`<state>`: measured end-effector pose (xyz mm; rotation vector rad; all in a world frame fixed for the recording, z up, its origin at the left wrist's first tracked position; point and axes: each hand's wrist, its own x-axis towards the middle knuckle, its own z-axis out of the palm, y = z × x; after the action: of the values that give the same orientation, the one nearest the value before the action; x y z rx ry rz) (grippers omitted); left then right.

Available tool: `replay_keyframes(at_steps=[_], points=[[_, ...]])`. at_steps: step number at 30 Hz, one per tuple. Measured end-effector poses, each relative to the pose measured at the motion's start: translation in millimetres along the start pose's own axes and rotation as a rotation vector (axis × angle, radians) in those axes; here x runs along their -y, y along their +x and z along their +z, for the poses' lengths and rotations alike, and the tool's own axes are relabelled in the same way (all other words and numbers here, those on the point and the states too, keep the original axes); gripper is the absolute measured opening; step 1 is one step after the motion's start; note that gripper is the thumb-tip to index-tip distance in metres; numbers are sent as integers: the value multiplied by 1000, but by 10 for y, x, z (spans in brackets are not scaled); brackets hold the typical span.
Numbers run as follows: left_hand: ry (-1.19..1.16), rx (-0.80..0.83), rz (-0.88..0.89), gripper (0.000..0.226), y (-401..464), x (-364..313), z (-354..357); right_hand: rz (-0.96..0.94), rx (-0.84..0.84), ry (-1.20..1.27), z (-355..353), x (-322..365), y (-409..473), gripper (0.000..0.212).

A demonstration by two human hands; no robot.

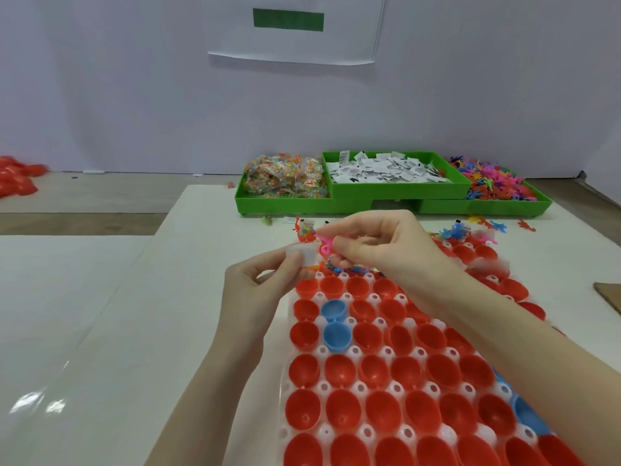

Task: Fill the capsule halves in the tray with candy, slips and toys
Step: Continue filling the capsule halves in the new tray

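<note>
A white tray (pixel 322 351) in front of me holds many red capsule halves (pixel 342 371) and a few blue ones (pixel 336 336). Over the tray's far left corner, my left hand (pixel 265 290) pinches a small white packet or slip (pixel 304 255). Right beside it, my right hand (pixel 379 247) grips a pink toy (pixel 325 243) with more small pieces under the fingers. The far rows hold candy, slips and toys, partly hidden behind my hands.
Green bins at the back hold candy packets (pixel 284 178), paper slips (pixel 386 171) and coloured toys (pixel 490 179). Loose toys (pixel 497 227) lie in front of the bins. Red capsule halves (pixel 16 179) are piled far left. A cardboard piece (pixel 608 294) sits at the right edge.
</note>
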<state>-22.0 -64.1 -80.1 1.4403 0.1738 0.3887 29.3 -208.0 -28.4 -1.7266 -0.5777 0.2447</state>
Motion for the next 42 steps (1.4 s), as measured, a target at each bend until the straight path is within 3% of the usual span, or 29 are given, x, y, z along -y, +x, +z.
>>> replay_keyframes(at_steps=[6,15,21,28,32,34,42], points=[[-158,161,11,20,-54,-65,25,2,-74,-153,106,-17,29,31],[-183,251,-82,28,2,-126,-127,-45,-62,-292,177,6,125,17],[-196,154,-157,20,50,-97,-193,-43,31,-260,209,-16,184,21],[317,71,-306,12,127,14,-401,6,58,-377,112,-175,212,22],[574,221,-427,41,127,40,-377,33,191,-477,124,-258,152,26],[612,300,-449,57,117,52,-347,16,217,-532,144,-283,121,20],[555,333,-439,38,137,103,-336,-116,280,-735,255,-277,73,15]])
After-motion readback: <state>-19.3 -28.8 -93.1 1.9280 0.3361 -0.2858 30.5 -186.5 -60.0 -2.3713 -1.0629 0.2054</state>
